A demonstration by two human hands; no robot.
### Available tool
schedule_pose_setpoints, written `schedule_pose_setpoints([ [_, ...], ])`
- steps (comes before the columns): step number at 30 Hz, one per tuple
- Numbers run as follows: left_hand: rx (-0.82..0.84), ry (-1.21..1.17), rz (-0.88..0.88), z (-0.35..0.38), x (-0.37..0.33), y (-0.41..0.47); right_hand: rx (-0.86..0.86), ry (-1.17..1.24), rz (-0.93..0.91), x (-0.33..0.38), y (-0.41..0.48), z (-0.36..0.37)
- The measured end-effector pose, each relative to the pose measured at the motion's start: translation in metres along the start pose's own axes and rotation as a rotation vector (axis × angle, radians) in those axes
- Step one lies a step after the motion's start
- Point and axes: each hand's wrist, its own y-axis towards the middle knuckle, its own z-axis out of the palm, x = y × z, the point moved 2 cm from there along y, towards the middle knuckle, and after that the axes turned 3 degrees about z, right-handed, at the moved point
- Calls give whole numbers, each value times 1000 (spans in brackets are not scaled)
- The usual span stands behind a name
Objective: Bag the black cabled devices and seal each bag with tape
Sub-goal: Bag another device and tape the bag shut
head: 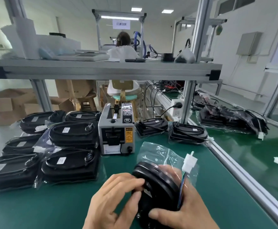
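A green bench mat (65,205) fills the foreground of a factory room, under a shelf of grey metal rail. At six o'clock, nearest the wearer, both hands are clamped on one black device (158,184), which is held on edge just over the mat. The left hand (113,200) pinches the casing's rim on its nine o'clock side. The right hand (189,207) wraps the three o'clock side, thumb across the front. A clear bag (154,151) drapes loosely over the upper part of the device. The cable's white plug (190,161) pokes up at one o'clock of it, and I cannot tell whether the plug is inside the film.

The casing looks hard and fairly weighty, so the rim is the place to hold. The film looks thin and slippery, and the thin wires likely should not bear the load. The plug may snag the bag.

The tape machine (116,131) stands at twelve o'clock. Bagged units (72,133) are stacked at nine to ten o'clock, and two more units (187,133) lie at one o'clock.
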Motion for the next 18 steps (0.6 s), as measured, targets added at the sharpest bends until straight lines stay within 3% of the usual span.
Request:
schedule_pose_setpoints([
  [5,7,-45,-33,3,2,-3,-132,-53,14,8,-9,9],
  [9,-58,-129,-390,-1,10,15,-135,-66,40,10,-12,18],
  [12,85,-243,-668,6,24,30,-106,-79,27,11,-12,17],
  [15,87,-484,-789,14,30,45,-83,-82,20,10,-11,15],
  [18,11,-609,-799,16,32,49,-106,-126,-22,7,-8,10],
])
